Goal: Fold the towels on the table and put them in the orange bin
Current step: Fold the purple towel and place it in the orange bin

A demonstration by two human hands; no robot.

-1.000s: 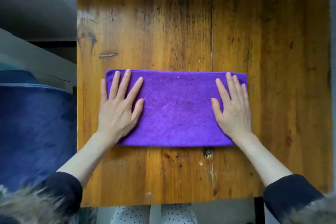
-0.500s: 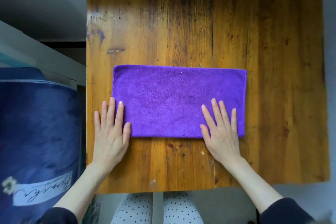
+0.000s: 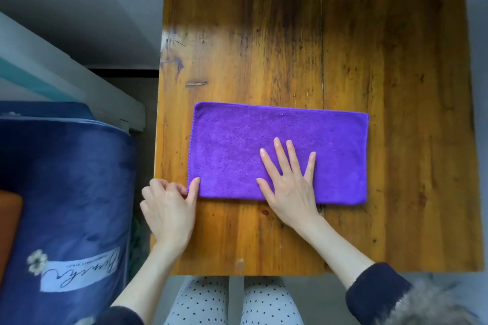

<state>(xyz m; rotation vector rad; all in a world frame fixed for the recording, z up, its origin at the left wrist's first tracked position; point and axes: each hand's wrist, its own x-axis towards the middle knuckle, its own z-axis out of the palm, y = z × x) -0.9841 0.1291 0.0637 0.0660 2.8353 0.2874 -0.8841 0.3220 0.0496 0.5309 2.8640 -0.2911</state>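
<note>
The right hand point(image 3: 289, 187) lies flat on the purple towel point(image 3: 237, 145), fingers straight and spread, near its front edge. The left hand point(image 3: 169, 208) pinches the towel's front-left corner, thumb on top, other fingers curled. Both forearms are bare.

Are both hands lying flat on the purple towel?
No, only the right hand lies flat on the purple towel; the left hand pinches its near left corner.

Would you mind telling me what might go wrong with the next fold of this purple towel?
1. The left hand pinches only the near left corner of the purple towel, so the far left corner may sag and the edges may misalign.
2. The right hand presses flat right of the towel's middle; folding against it could give uneven halves.
3. The grip sits near the table edge, so cloth could slide off.
</note>
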